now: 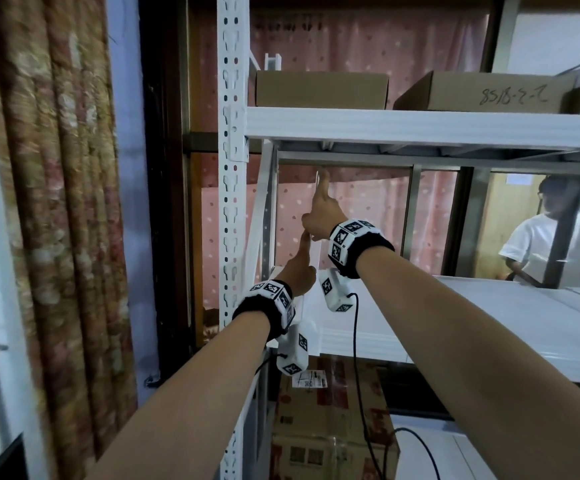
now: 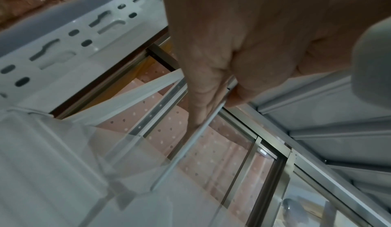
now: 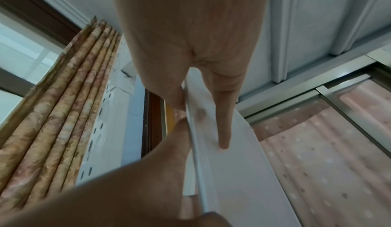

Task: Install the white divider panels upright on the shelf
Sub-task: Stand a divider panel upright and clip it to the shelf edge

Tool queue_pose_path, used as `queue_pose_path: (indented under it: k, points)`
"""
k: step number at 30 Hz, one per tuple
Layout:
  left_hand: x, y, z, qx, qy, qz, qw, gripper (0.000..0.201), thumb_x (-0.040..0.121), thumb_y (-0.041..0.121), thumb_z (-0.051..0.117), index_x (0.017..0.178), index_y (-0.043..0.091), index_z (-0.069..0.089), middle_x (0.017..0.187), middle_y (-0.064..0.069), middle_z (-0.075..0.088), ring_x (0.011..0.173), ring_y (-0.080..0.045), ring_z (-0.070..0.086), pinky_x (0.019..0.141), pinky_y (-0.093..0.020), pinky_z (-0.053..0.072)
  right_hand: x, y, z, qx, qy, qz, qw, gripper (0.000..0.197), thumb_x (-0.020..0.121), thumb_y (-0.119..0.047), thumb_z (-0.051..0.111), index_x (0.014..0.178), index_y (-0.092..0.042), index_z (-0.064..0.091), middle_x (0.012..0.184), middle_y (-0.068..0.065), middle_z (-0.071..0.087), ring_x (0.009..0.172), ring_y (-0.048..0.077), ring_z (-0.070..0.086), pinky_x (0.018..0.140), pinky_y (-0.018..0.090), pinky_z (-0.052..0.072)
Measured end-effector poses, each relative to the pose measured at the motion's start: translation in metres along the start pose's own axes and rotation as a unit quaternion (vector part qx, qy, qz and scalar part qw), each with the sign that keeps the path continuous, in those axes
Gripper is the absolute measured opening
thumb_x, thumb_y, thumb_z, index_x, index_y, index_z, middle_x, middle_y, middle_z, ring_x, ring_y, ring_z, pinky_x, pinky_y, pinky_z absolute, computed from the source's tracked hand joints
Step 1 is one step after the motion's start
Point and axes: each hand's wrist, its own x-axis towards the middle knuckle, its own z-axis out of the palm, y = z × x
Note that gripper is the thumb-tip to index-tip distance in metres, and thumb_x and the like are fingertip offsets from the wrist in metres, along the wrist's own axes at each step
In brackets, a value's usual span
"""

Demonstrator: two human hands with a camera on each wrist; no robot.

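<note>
A thin white divider panel (image 1: 312,252) stands upright and edge-on near the left end of the white shelf board (image 1: 489,323), reaching up to the beam of the shelf above (image 1: 420,128). My right hand (image 1: 316,202) pinches its upper part, with the index finger laid straight up one face (image 3: 224,121) and the thumb on the other. My left hand (image 1: 304,237) pinches the panel's (image 2: 186,147) near edge lower down, between thumb and fingers (image 2: 201,96). The right wrist view shows the panel's broad face (image 3: 232,172). Its foot is hidden behind my left wrist.
The slotted white upright post (image 1: 234,202) stands just left of the panel. Two cardboard boxes (image 1: 321,90) (image 1: 489,93) sit on the upper shelf, with more boxes (image 1: 333,427) below. A person in a white shirt (image 1: 538,244) is behind the rack at right. A patterned curtain (image 1: 56,202) hangs left.
</note>
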Motion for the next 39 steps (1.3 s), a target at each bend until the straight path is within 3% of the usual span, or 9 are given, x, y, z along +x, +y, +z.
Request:
queue_pose_path:
  k: [3,8,11,14,17,22,28,31,39]
  points:
    - [0.003,0.006,0.000,-0.029,-0.007,0.006,1.000,0.083,0.095,0.000,0.033,0.150,0.031,-0.020,0.119,-0.020,0.058,0.057,-0.021,0.051,0.057,-0.033,0.051,0.005,0.003,-0.004,0.004,-0.010,0.005,1.000,0.100,0.085,0.007,0.048,0.151,-0.025,-0.021,0.088,0.023,0.060,0.072,0.042,0.068,0.066,0.050,0.061]
    - [0.007,0.004,0.009,-0.027,-0.007,-0.006,1.000,0.081,0.098,0.004,0.036,0.151,0.029,-0.020,0.102,-0.017,0.058,0.073,-0.029,0.059,0.072,-0.042,0.056,0.008,0.009,0.000,-0.004,-0.001,-0.005,1.000,0.097,0.084,0.007,0.049,0.152,-0.018,-0.015,0.085,0.024,0.063,0.068,0.039,0.065,0.066,0.047,0.060]
    - [0.007,0.001,0.012,-0.021,-0.007,-0.007,1.000,0.080,0.097,0.003,0.036,0.152,0.026,-0.019,0.095,-0.019,0.059,0.069,-0.028,0.057,0.070,-0.041,0.054,0.007,0.014,0.005,-0.005,0.008,-0.009,1.000,0.094,0.084,0.006,0.047,0.152,-0.018,-0.012,0.086,0.024,0.062,0.069,0.038,0.063,0.067,0.046,0.060]
    - [0.009,0.002,0.011,-0.015,0.001,0.002,1.000,0.080,0.098,0.002,0.037,0.152,0.023,-0.018,0.114,-0.026,0.061,0.067,-0.024,0.055,0.059,-0.032,0.047,0.010,0.013,0.003,0.001,0.002,-0.001,1.000,0.095,0.085,0.007,0.047,0.152,-0.019,-0.015,0.088,0.022,0.061,0.071,0.037,0.064,0.067,0.045,0.060]
    - [0.013,0.003,0.008,-0.016,0.004,0.013,1.000,0.080,0.097,0.002,0.037,0.152,0.024,-0.018,0.124,-0.025,0.058,0.074,-0.029,0.057,0.065,-0.031,0.044,0.011,0.010,-0.003,-0.001,0.001,0.010,1.000,0.097,0.086,0.007,0.047,0.152,-0.017,-0.020,0.086,0.017,0.058,0.069,0.034,0.062,0.060,0.037,0.057]
    - [0.013,-0.001,0.011,-0.011,0.018,0.019,1.000,0.081,0.098,0.002,0.039,0.152,0.021,-0.018,0.110,-0.027,0.063,0.067,-0.025,0.056,0.051,-0.025,0.041,0.009,0.008,0.002,0.007,-0.009,0.006,1.000,0.099,0.084,0.009,0.046,0.151,-0.025,-0.018,0.096,0.023,0.061,0.068,0.037,0.065,0.060,0.042,0.061]
    - [0.015,-0.004,0.013,-0.013,0.019,0.014,1.000,0.082,0.097,0.003,0.041,0.153,0.023,-0.016,0.108,-0.025,0.064,0.071,-0.027,0.057,0.055,-0.028,0.044,0.009,0.009,0.001,0.015,0.002,0.000,1.000,0.098,0.084,0.009,0.045,0.152,-0.024,-0.017,0.089,0.021,0.061,0.062,0.031,0.061,0.050,0.032,0.053]
    - [0.016,-0.004,0.015,-0.013,0.024,0.023,0.999,0.083,0.097,0.003,0.043,0.153,0.022,-0.016,0.109,-0.026,0.063,0.076,-0.033,0.059,0.062,-0.031,0.044,0.008,0.008,0.001,0.019,0.008,0.001,1.000,0.098,0.083,0.009,0.045,0.152,-0.023,-0.016,0.097,0.023,0.061,0.058,0.027,0.058,0.042,0.025,0.044]
    - [0.015,-0.001,0.014,0.005,0.026,0.026,0.999,0.083,0.098,0.003,0.044,0.152,0.020,-0.017,0.107,-0.028,0.063,0.089,-0.040,0.063,0.068,-0.033,0.044,0.008,0.008,-0.002,0.021,0.007,0.008,1.000,0.099,0.085,0.008,0.047,0.152,-0.019,-0.020,0.113,0.026,0.060,0.059,0.023,0.054,0.041,0.024,0.039]
